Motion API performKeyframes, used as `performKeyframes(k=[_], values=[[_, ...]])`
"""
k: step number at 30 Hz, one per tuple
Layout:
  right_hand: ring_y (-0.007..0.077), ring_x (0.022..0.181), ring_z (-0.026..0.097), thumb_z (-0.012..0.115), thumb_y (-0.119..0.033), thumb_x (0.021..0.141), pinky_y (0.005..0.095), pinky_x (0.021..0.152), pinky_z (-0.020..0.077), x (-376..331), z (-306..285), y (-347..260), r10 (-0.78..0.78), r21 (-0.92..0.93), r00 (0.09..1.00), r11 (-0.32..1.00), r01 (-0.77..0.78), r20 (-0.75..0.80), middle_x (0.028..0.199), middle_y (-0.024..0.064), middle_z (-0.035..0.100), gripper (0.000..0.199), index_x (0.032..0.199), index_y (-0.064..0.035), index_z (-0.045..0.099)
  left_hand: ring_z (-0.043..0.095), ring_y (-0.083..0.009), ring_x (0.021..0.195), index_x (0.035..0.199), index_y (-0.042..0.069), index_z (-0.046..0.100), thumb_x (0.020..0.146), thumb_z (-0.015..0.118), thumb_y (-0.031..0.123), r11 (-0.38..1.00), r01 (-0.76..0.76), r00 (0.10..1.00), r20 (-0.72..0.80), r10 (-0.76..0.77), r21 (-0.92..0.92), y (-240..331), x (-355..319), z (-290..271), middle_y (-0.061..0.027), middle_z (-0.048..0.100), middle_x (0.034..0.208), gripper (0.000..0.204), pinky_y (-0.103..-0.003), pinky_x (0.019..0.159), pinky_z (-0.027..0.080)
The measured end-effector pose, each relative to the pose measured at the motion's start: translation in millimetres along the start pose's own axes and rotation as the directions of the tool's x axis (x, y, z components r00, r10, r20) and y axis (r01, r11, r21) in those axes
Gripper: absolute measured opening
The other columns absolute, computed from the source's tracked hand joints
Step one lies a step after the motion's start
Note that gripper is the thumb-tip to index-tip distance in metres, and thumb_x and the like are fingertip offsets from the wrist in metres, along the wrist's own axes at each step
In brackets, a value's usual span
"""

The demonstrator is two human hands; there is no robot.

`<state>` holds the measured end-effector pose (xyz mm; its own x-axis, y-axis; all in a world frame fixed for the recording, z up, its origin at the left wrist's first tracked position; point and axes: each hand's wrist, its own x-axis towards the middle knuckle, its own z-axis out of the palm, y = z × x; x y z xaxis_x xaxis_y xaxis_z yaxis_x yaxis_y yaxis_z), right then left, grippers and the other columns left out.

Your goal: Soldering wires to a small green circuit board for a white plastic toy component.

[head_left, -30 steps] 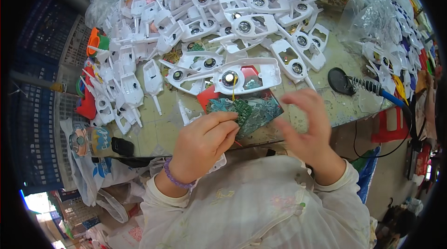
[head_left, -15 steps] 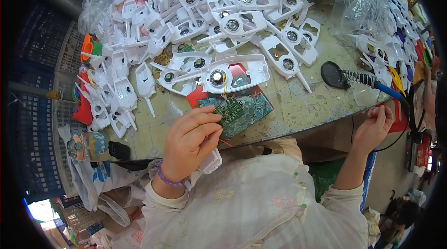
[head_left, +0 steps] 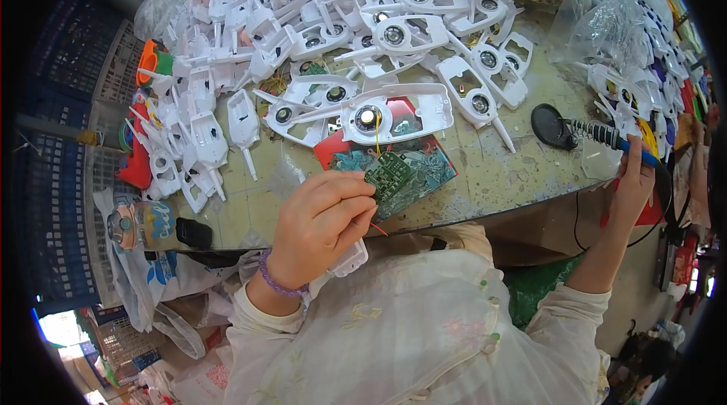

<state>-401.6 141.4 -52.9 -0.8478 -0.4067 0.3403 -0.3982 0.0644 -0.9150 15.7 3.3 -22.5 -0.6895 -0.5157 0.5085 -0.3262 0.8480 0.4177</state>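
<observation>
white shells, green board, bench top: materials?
White shells: likely moulded plastic, smooth, slight gloss, thin ribbed walls. Green board at the left hand: looks like a laminate circuit board with tiny parts. Bench top: unclear, painted or laminated surface, stained and scuffed.

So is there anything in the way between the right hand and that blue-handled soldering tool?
No. The right hand already touches the blue-handled soldering iron resting in its coiled stand, with nothing visible between them. The left hand is over by the green circuit board.
</observation>
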Motion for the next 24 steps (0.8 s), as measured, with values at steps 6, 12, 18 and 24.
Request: performKeyframes(k=[6,12,18,24], values=[[0.0078,0.066,0.053,0.062,-0.028,0.092,0.0202,0.060,0.0395,5.6,-64.5,-32.0,-0.221,-0.135,0.911,0.973,0.185,-0.348,0.085,-0.0023,0.062,0.025,0.099,-0.0046,0.067,0.064,-0.0266,0.093,0.082,0.002,0.063,0.069,0.075,0.001,1.000,-0.002,1.000,0.001,0.002,0.005,-0.3,1.0,-1.5,-0.0062,0.065,0.093,0.018,-0.035,0.074,0.054],[0.0154,0.048,0.041,0.049,-0.032,0.093,0.0292,0.049,0.0357,-67.0,-45.6,-64.7,-0.488,0.368,0.766,0.680,0.634,-0.418,0.057,-0.0001,0.047,0.028,0.075,-0.0104,0.050,0.064,-0.0276,0.093,0.084,0.002,0.063,0.067,0.075,0.001,0.999,-0.014,1.000,0.015,0.014,0.044,1.7,0.9,2.0,-0.0071,0.065,0.094,0.020,-0.035,0.075,0.054],[0.0140,0.047,0.047,0.054,-0.040,0.094,0.0258,0.038,0.0353,-143.4,41.5,-70.5,-0.698,0.715,0.713,0.531,0.455,0.064,0.060,0.0014,0.047,0.034,0.087,-0.0076,0.048,0.064,-0.0284,0.093,0.085,0.001,0.063,0.066,0.075,-0.001,0.999,-0.010,1.000,-0.007,0.010,0.044,-0.1,-2.4,3.5,-0.0078,0.065,0.094,0.022,-0.036,0.076,0.054],[0.0130,0.047,0.045,0.047,-0.035,0.098,0.0269,0.037,0.0341,-154.4,66.0,-75.3,-0.777,0.718,0.614,0.507,0.478,0.140,0.062,0.0014,0.048,0.031,0.092,-0.0047,0.048,0.064,-0.0286,0.093,0.084,0.001,0.063,0.065,0.075,-0.002,0.999,-0.014,1.000,-0.015,0.015,0.035,-0.8,-3.2,4.5,-0.0080,0.064,0.095,0.023,-0.036,0.076,0.054]])
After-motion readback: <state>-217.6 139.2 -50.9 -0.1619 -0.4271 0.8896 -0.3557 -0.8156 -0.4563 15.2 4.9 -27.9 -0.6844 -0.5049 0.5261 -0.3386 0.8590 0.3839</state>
